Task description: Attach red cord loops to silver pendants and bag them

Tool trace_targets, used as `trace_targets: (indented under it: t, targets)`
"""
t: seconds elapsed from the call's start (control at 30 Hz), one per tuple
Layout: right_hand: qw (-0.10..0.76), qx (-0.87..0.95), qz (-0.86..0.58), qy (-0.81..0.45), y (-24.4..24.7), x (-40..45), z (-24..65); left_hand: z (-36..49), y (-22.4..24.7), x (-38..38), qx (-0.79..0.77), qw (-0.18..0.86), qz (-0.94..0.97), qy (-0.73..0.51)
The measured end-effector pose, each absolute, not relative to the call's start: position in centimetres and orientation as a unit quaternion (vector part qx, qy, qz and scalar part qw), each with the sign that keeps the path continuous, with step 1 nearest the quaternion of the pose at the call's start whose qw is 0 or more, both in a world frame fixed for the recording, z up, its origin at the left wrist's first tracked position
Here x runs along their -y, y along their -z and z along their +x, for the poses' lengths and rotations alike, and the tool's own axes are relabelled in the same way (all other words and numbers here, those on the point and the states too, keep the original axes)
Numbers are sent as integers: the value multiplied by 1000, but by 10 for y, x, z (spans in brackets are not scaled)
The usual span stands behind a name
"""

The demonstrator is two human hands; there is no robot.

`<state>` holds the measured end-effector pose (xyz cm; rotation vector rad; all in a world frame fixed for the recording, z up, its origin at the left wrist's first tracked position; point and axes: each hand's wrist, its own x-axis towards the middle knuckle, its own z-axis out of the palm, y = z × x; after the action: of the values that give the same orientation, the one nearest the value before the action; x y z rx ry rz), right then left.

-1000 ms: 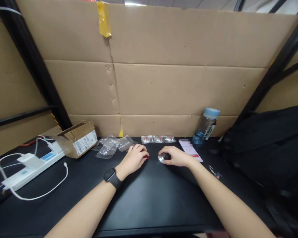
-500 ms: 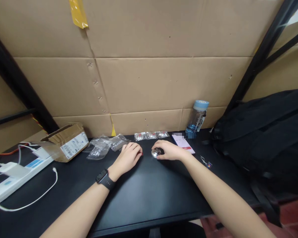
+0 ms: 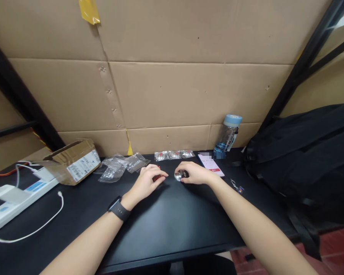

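My right hand [image 3: 195,173] is closed round a shiny, round metal piece [image 3: 178,175], its fingers and thumb on the right side of it, just above the black desk. To its left, my left hand [image 3: 149,178], with a dark watch [image 3: 119,208] on the wrist, has its fingers curled over a small red piece [image 3: 156,177]. Most of that red piece is hidden under the fingers, so its kind does not show. A small gap separates the two hands. Behind them lie three small clear packets [image 3: 174,154] with silvery and red contents, in a row along the cardboard wall.
Crumpled clear plastic bags [image 3: 114,168] and an opened cardboard box [image 3: 80,162] lie at the left, beside a white power strip [image 3: 14,212] with cables. At the right are a phone [image 3: 211,164], a water bottle [image 3: 227,133], a keyring [image 3: 237,186] and a black backpack [image 3: 304,160].
My left thumb has come away from the curled fingers, and more of the red piece shows beneath the hand. My right hand stays on the metal piece. The view has shifted slightly.
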<state>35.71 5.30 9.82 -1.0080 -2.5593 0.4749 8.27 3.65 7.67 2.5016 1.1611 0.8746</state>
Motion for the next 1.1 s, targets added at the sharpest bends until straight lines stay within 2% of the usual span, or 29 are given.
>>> trace_targets:
  t: [0.3, 0.5, 0.67, 0.8, 0.97, 1.1]
  targets:
    - [206, 896, -362, -152, -103, -52, 356, 86, -71, -40, -403, 247, 811, -345]
    - [224, 893, -358, -159, -108, -46, 351, 79, -74, -37, -379, 150, 883, -232]
    - [230, 892, -356, -159, -108, -45, 349, 69, -80, -33, -370, 74, 906, -192]
    - [221, 892, -360, -164, -106, -45, 350, 70, -82, -29, -378, 52, 910, -161]
    - [243, 887, -352, -173, -108, -44, 349, 75, -82, -26, -380, 75, 901, -198]
    - [305, 847, -361, -243, -105, -42, 340, 79, -85, -26, -405, 108, 867, -268]
